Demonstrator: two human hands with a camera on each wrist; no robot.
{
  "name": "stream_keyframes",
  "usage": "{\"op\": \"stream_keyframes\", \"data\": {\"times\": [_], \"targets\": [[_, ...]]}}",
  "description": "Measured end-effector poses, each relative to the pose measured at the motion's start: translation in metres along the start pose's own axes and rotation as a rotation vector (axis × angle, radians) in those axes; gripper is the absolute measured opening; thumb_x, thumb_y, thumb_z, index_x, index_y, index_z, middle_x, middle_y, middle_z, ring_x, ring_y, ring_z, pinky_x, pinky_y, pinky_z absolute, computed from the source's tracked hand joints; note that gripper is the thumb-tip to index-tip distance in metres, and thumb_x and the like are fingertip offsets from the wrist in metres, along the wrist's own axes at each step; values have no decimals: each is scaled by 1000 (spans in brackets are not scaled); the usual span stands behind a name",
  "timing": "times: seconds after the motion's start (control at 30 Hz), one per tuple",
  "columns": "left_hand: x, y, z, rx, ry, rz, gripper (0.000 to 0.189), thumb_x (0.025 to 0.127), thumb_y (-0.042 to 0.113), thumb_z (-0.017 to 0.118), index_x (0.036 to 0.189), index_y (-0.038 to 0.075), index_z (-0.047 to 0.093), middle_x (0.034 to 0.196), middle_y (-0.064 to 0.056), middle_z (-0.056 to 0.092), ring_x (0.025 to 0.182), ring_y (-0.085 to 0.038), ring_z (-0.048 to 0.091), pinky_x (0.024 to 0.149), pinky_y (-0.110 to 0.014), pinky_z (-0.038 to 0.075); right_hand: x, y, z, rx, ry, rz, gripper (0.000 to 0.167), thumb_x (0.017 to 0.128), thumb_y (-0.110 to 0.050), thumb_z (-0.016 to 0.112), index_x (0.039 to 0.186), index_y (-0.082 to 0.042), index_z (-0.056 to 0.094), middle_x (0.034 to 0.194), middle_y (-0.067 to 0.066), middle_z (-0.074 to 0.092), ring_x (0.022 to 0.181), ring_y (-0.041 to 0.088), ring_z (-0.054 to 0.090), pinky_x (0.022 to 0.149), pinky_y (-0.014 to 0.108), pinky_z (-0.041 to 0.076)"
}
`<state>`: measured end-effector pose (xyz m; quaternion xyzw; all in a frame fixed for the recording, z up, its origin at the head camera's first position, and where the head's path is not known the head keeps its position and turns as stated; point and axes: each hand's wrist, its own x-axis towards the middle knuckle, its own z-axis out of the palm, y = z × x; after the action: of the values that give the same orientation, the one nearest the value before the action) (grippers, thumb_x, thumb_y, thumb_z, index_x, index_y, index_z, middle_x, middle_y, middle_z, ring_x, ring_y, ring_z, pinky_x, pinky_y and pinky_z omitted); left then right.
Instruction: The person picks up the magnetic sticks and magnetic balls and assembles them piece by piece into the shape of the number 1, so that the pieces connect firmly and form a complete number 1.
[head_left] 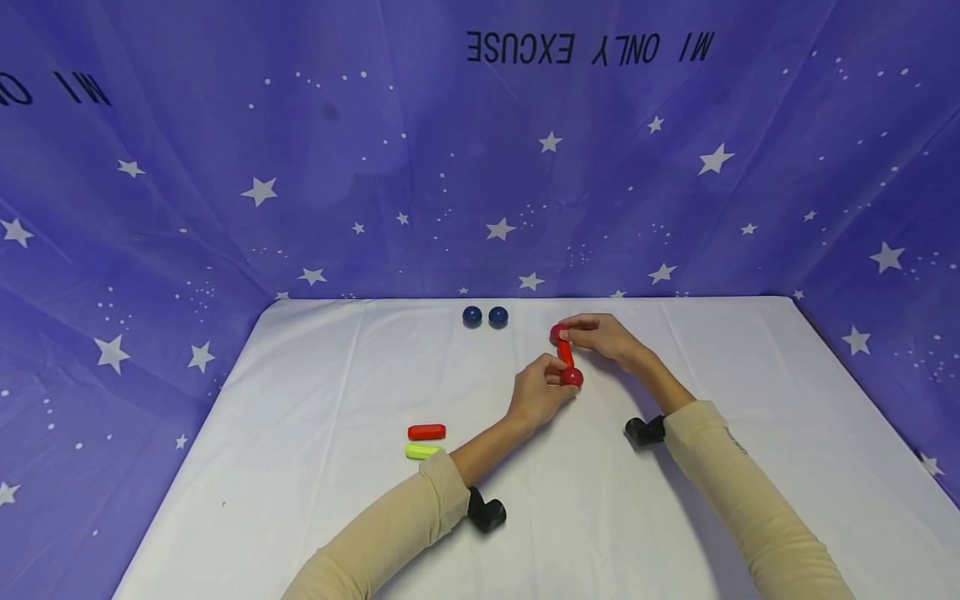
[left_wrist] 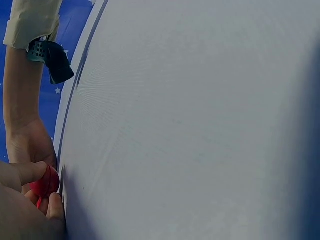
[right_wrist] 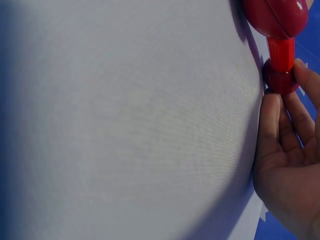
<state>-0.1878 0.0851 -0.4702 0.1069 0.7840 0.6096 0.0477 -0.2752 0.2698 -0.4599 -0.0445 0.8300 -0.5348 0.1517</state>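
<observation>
Two glossy red balls are joined by a short red rod (head_left: 566, 353) in the head view. My left hand (head_left: 537, 393) grips the nearer red ball (head_left: 572, 379) between thumb and fingers. Thumb and fingertips of my right hand (head_left: 606, 337) pinch the farther red ball (head_left: 557, 334). In the right wrist view the ribbed rod (right_wrist: 281, 54) runs between both balls, the right fingers at the lower ball (right_wrist: 281, 80). Fingers partly cover a red ball (left_wrist: 46, 181) in the left wrist view.
Two dark blue balls (head_left: 485, 317) sit side by side near the back edge of the white-covered table (head_left: 345, 517). Left of the left forearm lie a red rod (head_left: 427, 432) and a yellow-green rod (head_left: 423, 451). A purple starry curtain (head_left: 420, 167) encloses the back and sides.
</observation>
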Motion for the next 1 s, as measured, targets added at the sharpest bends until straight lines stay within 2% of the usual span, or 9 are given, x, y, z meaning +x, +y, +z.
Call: {"op": "stream_keyframes", "data": {"times": [0.6, 0.8, 1.0], "targets": [[2, -2, -1, 46, -18, 33, 27, 82, -1, 80, 104, 2, 66, 98, -9, 70, 91, -20, 69, 79, -20, 55, 2, -1, 0, -2, 3, -20, 43, 93, -24, 72, 128, 0, 65, 125, 18, 64, 116, 33, 55, 103, 48, 42], [1, -1, -2, 100, -8, 51, 26, 82, 0, 80, 104, 1, 67, 95, -9, 70, 84, -17, 67, 75, -18, 53, -1, -4, 0, -4, -14, 5, 44, 95, -21, 69, 133, 1, 61, 132, 22, 59, 123, 37, 51, 108, 53, 37], [0, 0, -4, 94, -7, 53, 25, 82, 0, 80, 104, 0, 68, 94, -9, 70, 83, -17, 66, 74, -18, 53, 1, 1, 0, 0, -5, -8, 47, 94, -27, 71, 132, -2, 62, 131, 19, 60, 123, 35, 52, 107, 51, 39]]}}
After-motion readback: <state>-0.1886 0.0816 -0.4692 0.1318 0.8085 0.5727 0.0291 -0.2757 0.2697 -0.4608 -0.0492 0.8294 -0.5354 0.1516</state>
